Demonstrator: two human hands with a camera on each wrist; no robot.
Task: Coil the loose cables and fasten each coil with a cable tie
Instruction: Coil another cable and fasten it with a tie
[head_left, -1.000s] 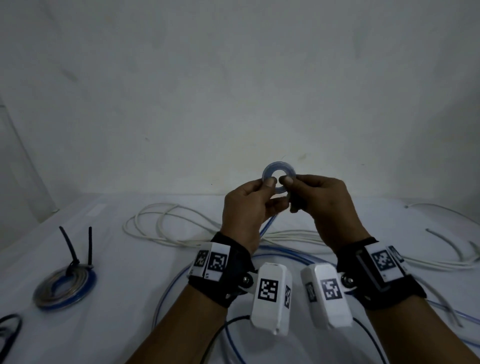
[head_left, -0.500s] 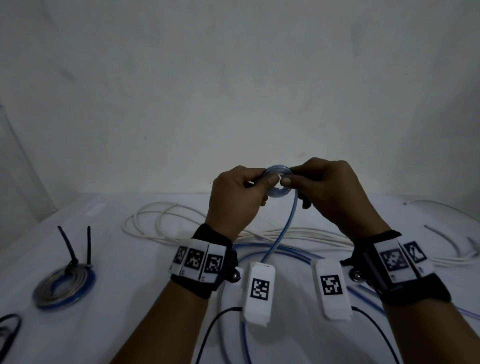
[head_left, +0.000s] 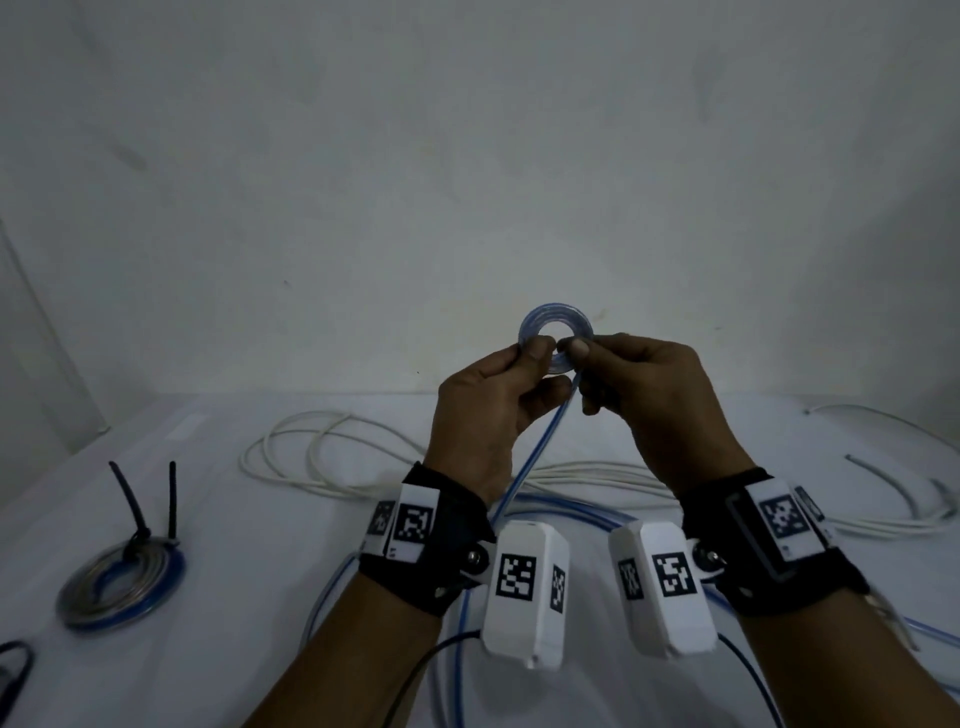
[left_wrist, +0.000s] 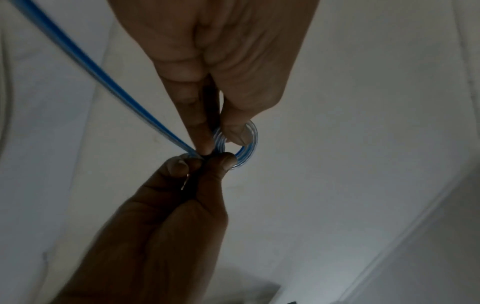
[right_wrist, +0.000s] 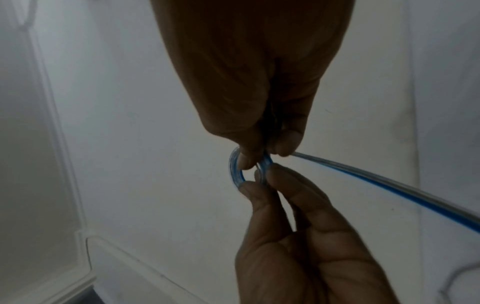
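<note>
A small coil of blue-and-clear cable is held upright above the table, in front of the wall. My left hand pinches its lower left rim and my right hand pinches its lower right rim. The loose strand runs down from the coil between my wrists to the table. In the left wrist view the left fingertips and right fingertips meet on the coil. The right wrist view shows the same coil with the strand leaving to the right.
A finished blue coil with two black cable ties sticking up lies at the left. White cable loops sprawl behind my hands and more white cable lies at the right. Blue cable curves under my wrists. A black loop lies at the left edge.
The hands tipped the small coil edge-on half a second ago and have turned it back to face me. The coil looks a little wider and sits slightly higher.
</note>
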